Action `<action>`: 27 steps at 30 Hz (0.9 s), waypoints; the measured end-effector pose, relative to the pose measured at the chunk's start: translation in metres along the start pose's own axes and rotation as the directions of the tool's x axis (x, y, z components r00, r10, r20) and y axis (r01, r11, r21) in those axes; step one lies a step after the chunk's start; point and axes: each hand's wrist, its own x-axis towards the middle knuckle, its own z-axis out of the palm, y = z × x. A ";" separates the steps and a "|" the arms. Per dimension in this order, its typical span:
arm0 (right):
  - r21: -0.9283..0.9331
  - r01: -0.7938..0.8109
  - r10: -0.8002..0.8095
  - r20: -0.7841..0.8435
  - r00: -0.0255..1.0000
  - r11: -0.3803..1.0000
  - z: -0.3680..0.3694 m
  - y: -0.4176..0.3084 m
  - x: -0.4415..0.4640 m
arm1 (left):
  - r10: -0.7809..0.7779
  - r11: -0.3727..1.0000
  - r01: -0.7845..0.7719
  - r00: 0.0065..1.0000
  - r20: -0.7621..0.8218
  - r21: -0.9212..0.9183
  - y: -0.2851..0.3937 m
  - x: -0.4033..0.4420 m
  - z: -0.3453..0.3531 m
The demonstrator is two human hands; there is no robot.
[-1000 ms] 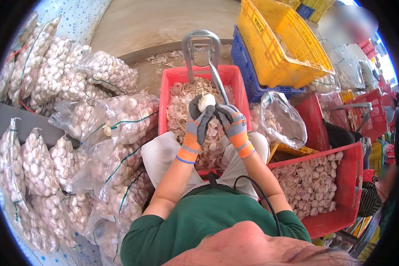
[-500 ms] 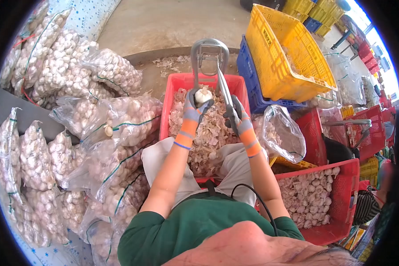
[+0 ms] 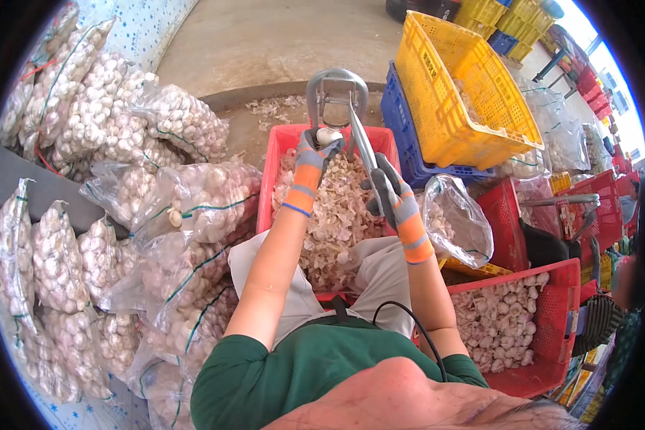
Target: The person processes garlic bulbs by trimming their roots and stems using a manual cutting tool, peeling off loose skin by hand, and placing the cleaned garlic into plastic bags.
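Note:
A whitish garlic bulb [image 3: 328,136] is gripped in my left hand [image 3: 312,156], which wears a grey and orange glove. That hand is held up against the metal frame of a cutter [image 3: 337,74] standing at the far end of a red crate [image 3: 268,193]. Around the cutter's long metal lever [image 3: 363,143] my gloved right hand [image 3: 394,195] is closed, its thumb on the near side. Loose garlic skins and stem scraps [image 3: 340,215] fill the crate below both hands. My left fingers partly hide the bulb.
Mesh bags of garlic [image 3: 100,107] are piled along the left. A yellow crate [image 3: 444,93] rests on a blue crate [image 3: 401,129] at the upper right. Near my right elbow are an open plastic bag [image 3: 473,229] and a red crate of garlic bulbs [image 3: 570,294].
My left hand and the bulb have moved slightly forward, closer to the cutter's frame. My right hand has shifted a little toward me along with the lever's end.

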 end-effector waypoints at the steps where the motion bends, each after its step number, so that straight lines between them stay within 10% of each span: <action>1: -0.004 0.018 -0.018 0.010 1.000 1.000 0.000 -0.001 -0.001 | -0.041 0.998 0.040 0.999 -0.009 -0.048 0.000 0.004 -0.002; 4: -0.030 0.021 -0.020 0.028 0.999 0.999 -0.003 0.002 -0.002 | -0.081 0.989 0.078 0.996 -0.024 -0.128 -0.004 0.007 -0.004; 11: -0.072 0.064 -0.064 0.000 0.998 0.995 0.001 0.006 -0.003 | 0.071 0.937 -0.056 0.997 -0.030 0.345 -0.007 0.006 0.002; 20: -0.521 0.167 -0.228 -0.056 0.972 0.837 -0.003 0.030 0.003 | -0.032 0.991 0.032 0.999 -0.002 0.132 0.010 -0.004 0.013; 27: -0.443 0.125 -0.177 -0.079 0.981 0.888 0.003 0.031 0.000 | 0.104 0.944 -0.123 0.992 0.078 0.308 -0.005 0.006 -0.003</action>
